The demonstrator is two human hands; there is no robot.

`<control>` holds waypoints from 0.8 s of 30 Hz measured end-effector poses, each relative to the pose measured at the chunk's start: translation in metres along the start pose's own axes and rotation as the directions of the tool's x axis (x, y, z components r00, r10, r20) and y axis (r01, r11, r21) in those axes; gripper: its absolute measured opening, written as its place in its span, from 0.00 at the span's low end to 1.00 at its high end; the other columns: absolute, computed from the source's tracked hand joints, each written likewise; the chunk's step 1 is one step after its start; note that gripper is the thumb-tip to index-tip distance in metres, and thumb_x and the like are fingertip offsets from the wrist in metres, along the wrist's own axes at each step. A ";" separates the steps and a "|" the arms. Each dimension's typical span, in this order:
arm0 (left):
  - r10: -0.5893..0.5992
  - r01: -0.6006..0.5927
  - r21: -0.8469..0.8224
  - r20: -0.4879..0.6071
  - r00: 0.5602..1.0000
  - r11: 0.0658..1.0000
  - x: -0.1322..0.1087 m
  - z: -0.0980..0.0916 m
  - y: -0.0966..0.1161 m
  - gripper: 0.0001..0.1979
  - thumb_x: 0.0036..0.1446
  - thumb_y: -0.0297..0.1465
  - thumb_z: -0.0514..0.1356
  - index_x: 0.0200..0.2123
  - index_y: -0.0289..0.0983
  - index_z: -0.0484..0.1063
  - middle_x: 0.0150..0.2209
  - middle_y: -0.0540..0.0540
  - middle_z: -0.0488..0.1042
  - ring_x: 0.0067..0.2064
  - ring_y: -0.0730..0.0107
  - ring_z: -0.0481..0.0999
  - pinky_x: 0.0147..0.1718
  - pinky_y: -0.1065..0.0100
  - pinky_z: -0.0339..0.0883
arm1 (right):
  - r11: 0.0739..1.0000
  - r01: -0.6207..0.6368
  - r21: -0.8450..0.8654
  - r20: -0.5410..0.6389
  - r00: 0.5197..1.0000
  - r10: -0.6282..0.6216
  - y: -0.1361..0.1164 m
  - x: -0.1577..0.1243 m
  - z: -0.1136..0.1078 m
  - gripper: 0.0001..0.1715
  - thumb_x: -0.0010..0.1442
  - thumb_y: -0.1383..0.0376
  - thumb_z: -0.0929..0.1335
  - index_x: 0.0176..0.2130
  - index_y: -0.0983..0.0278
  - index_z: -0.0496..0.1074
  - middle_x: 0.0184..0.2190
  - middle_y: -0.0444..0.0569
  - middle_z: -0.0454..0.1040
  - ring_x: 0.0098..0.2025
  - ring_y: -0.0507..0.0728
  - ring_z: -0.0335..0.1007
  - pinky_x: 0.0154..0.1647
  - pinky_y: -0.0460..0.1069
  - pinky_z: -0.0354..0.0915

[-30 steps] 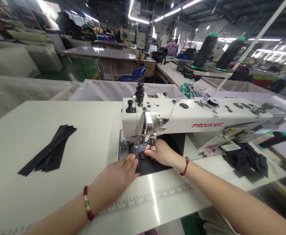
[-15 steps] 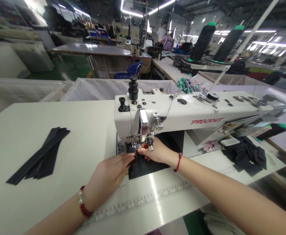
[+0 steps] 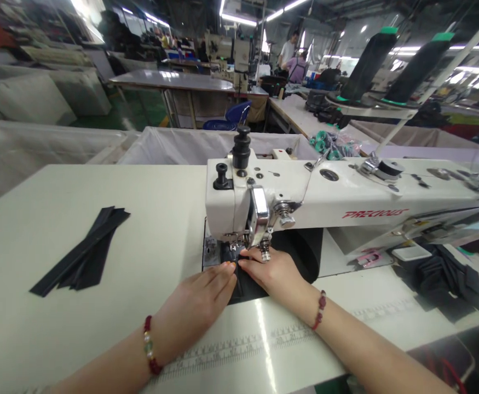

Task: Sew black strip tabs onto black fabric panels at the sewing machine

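A black fabric piece (image 3: 249,291) lies beneath the needle and presser foot (image 3: 234,247) of a white sewing machine (image 3: 280,210). My left hand (image 3: 204,293) rests with fingers stretched out together, their tips at the fabric's left edge just before the presser foot. Opposite it, my right hand (image 3: 274,271) lies on the fabric, thumb and forefinger extended toward the foot with a small gap between them; its other fingers are partly hidden. A narrow black strip (image 3: 240,282) seems to run along the fabric between both hands.
Several black strips (image 3: 85,249) lie crossed on the table (image 3: 157,219) at left. Black cut pieces (image 3: 448,279) are heaped at right beside a pink clip (image 3: 369,258). Black thread cones (image 3: 368,63) stand behind the machine. A printed ruler (image 3: 239,350) runs along the front. Two people appear far back.
The view has shifted, moving the machine rightward in the picture. My right hand has come from beside the needle to nearer the front, its fingers straighter. My left fingertips stay by the foot.
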State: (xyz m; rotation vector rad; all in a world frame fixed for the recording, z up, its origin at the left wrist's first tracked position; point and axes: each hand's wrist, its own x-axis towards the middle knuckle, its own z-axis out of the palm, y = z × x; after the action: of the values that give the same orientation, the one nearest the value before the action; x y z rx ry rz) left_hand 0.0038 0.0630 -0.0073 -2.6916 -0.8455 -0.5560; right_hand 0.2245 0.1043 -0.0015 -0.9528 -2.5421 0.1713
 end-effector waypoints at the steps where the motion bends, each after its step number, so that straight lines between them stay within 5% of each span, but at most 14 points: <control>1: -0.012 0.012 -0.007 0.004 1.000 1.000 -0.001 0.001 0.000 0.16 0.60 0.16 0.48 0.48 0.26 0.68 0.50 0.33 0.73 0.50 0.55 0.74 0.44 0.58 0.75 | 0.999 0.023 -0.038 0.018 1.000 -0.022 0.001 0.001 0.001 0.13 0.67 0.66 0.61 0.44 0.63 0.74 0.46 0.52 0.75 0.47 0.60 0.70 0.42 0.53 0.68; 9: -0.251 0.226 -0.273 -0.060 0.966 0.935 0.000 0.002 -0.014 0.15 0.64 0.25 0.50 0.52 0.33 0.67 0.49 0.41 0.74 0.49 0.65 0.75 0.46 0.64 0.73 | 0.986 0.046 -0.161 0.037 0.999 -0.041 0.003 0.010 0.003 0.09 0.65 0.69 0.62 0.41 0.64 0.72 0.34 0.49 0.75 0.35 0.56 0.69 0.32 0.50 0.63; 15: -0.567 0.495 -0.579 0.069 0.821 0.647 0.008 -0.002 -0.022 0.10 0.65 0.31 0.52 0.39 0.38 0.73 0.33 0.48 0.76 0.41 0.68 0.78 0.40 0.69 0.74 | 0.980 0.059 -0.191 -0.059 0.996 -0.072 0.007 0.013 0.011 0.09 0.66 0.68 0.62 0.37 0.65 0.71 0.30 0.47 0.72 0.32 0.55 0.67 0.28 0.49 0.60; 18: -0.599 0.504 -0.624 0.070 0.797 0.597 0.012 -0.005 -0.023 0.12 0.64 0.32 0.52 0.31 0.38 0.72 0.26 0.50 0.73 0.39 0.68 0.78 0.39 0.70 0.74 | 0.986 0.033 -0.163 -0.088 0.995 -0.048 0.007 0.015 0.013 0.11 0.67 0.68 0.61 0.36 0.65 0.71 0.31 0.48 0.73 0.34 0.54 0.69 0.30 0.49 0.61; 24: -0.581 0.481 -0.639 0.065 0.811 0.601 0.013 -0.007 -0.025 0.09 0.65 0.31 0.52 0.39 0.39 0.73 0.38 0.47 0.77 0.42 0.69 0.78 0.41 0.71 0.74 | 0.999 -0.021 -0.049 -0.102 0.995 0.016 0.006 0.015 0.013 0.11 0.67 0.69 0.61 0.37 0.64 0.72 0.32 0.46 0.75 0.35 0.54 0.70 0.34 0.47 0.65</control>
State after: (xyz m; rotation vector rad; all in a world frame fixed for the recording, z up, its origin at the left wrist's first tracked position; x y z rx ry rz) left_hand -0.0035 0.0871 0.0075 -2.8442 -1.7077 -1.3921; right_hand 0.2123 0.1184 -0.0101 -0.9785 -2.4560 0.0631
